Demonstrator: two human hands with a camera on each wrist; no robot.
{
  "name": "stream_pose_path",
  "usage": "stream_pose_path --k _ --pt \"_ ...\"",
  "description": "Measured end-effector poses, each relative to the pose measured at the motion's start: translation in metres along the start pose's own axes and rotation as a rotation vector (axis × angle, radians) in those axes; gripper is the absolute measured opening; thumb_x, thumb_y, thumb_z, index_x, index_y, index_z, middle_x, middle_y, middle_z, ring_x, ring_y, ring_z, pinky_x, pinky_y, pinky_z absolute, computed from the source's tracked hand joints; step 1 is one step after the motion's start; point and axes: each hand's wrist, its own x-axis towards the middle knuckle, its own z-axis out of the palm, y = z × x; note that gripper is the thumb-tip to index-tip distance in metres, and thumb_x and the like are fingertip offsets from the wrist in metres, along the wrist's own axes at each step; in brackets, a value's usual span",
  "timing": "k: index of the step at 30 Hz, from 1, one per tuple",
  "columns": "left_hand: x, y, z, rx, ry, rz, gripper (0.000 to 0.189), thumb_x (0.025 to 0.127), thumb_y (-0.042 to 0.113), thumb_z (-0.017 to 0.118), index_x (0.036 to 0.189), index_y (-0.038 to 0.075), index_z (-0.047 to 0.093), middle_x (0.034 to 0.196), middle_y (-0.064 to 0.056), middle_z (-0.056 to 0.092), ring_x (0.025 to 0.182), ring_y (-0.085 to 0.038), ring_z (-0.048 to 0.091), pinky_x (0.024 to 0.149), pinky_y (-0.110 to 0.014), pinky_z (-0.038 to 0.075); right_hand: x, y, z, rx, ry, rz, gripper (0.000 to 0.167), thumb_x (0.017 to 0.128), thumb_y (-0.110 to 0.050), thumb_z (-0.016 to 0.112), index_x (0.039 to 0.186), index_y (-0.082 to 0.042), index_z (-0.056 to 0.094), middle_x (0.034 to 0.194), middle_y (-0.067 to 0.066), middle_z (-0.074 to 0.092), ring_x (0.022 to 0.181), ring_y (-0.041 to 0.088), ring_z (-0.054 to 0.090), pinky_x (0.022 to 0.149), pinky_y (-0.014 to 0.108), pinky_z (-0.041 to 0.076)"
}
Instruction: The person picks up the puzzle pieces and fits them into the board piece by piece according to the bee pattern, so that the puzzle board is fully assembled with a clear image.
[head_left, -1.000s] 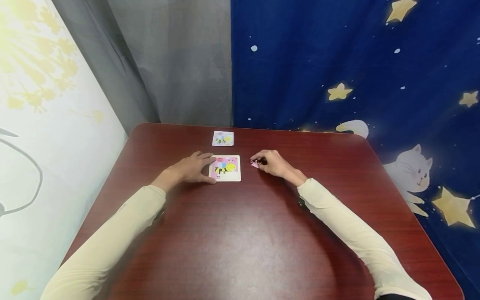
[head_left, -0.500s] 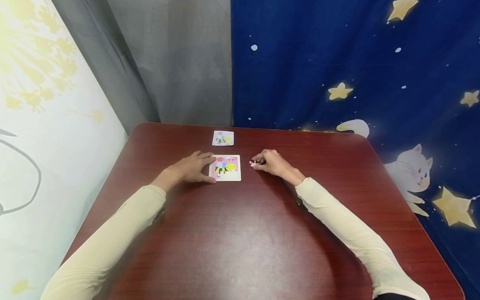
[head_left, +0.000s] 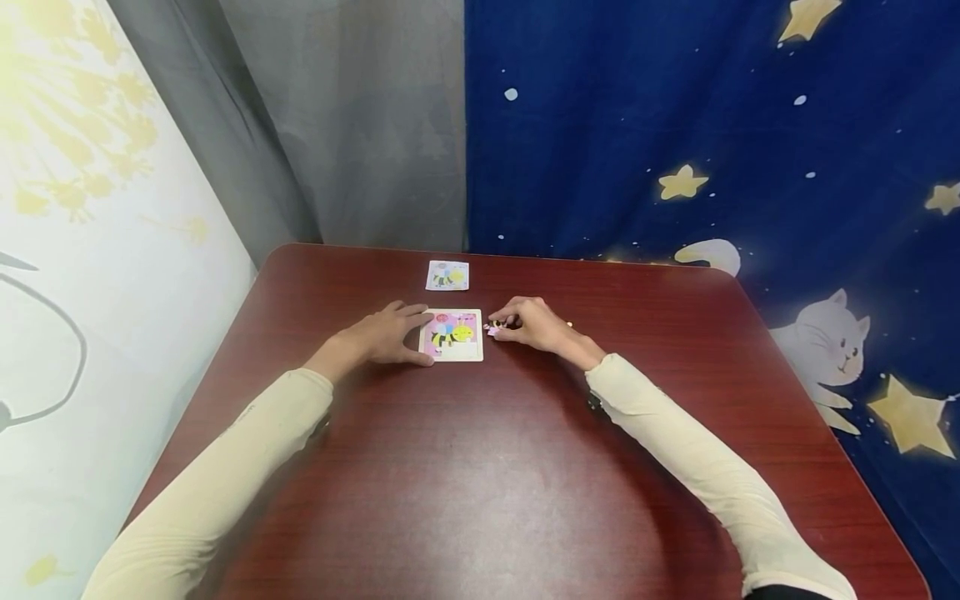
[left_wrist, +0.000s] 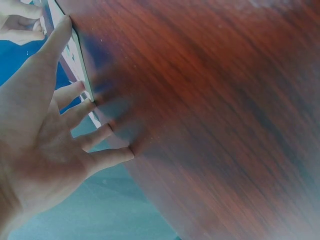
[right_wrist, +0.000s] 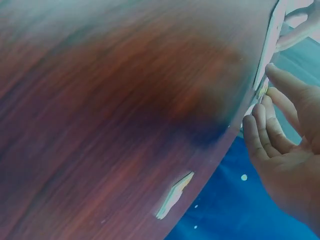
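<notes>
A square jigsaw board [head_left: 463, 352] with a yellow-and-black bee on pink lies on the table, its lower right part showing bare white. My left hand [head_left: 387, 335] rests at the board's left side, thumb and fingertips touching it; in the left wrist view those fingers are spread and fairly straight. Just right of the board, my right hand [head_left: 534, 323] pinches a puzzle piece [head_left: 492, 331] with pink, yellow and black on it. The fingers partly cover this piece. Another puzzle piece [right_wrist: 175, 195] lies on the table, mostly hidden behind the right wrist in the head view.
A small picture card [head_left: 447, 276] showing the same bee lies behind the board. The dark red wooden table [head_left: 465, 467] reaches back to a grey curtain [head_left: 375, 125] and a blue starry curtain [head_left: 585, 125]. A white wall [head_left: 97, 292] stands at the left.
My right hand has moved left with the pinched piece, closer to the board. A bit of another piece now shows behind the right wrist. The left hand and board have stayed put.
</notes>
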Motion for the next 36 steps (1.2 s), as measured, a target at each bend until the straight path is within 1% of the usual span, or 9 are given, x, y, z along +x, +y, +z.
stream_pose_path --k 7,12,19,29,36 --pt "0.000 0.000 -0.001 -0.001 -0.010 -0.008 0.098 0.085 0.067 0.075 0.163 0.020 0.038 0.169 -0.008 0.030 0.151 -0.041 0.028 0.112 -0.066 0.036 0.009 -0.012 0.006 -0.001 -0.020 -0.044 0.033 0.091 -0.018 0.083 0.121 -0.006 0.078 0.106 0.009 0.073 0.092 0.019 0.067 0.081 0.033 0.057" --pt "0.001 0.000 0.000 0.009 -0.018 -0.011 0.098 0.085 0.069 0.074 0.163 0.021 0.037 0.169 -0.008 0.030 0.151 -0.041 0.028 0.111 -0.066 0.038 0.014 -0.019 0.010 -0.011 -0.036 -0.069 0.031 0.091 -0.020 0.083 0.118 -0.006 0.079 0.105 0.007 0.073 0.090 0.016 0.066 0.080 0.029 0.056" --pt "0.002 0.001 -0.001 0.021 -0.001 0.011 0.098 0.085 0.068 0.074 0.162 0.018 0.039 0.168 -0.009 0.032 0.150 -0.042 0.030 0.110 -0.066 0.039 0.019 -0.027 0.014 0.004 -0.058 -0.092 0.028 0.091 -0.018 0.082 0.117 -0.006 0.080 0.106 0.006 0.075 0.093 0.016 0.068 0.083 0.028 0.057" --pt "0.002 0.000 -0.002 0.021 0.003 0.017 0.098 0.085 0.066 0.075 0.162 0.017 0.039 0.168 -0.010 0.032 0.150 -0.043 0.029 0.110 -0.066 0.039 0.027 -0.039 0.025 -0.002 -0.095 -0.125 0.024 0.091 -0.016 0.082 0.114 -0.007 0.081 0.103 0.004 0.075 0.088 0.013 0.065 0.077 0.024 0.054" --pt "0.002 -0.001 0.000 0.015 -0.011 0.003 0.099 0.085 0.068 0.074 0.162 0.019 0.038 0.169 -0.007 0.030 0.152 -0.043 0.027 0.111 -0.066 0.038 0.032 -0.048 0.033 -0.013 -0.109 -0.169 0.020 0.091 -0.015 0.082 0.110 -0.009 0.082 0.100 0.002 0.076 0.088 0.011 0.064 0.077 0.022 0.053"
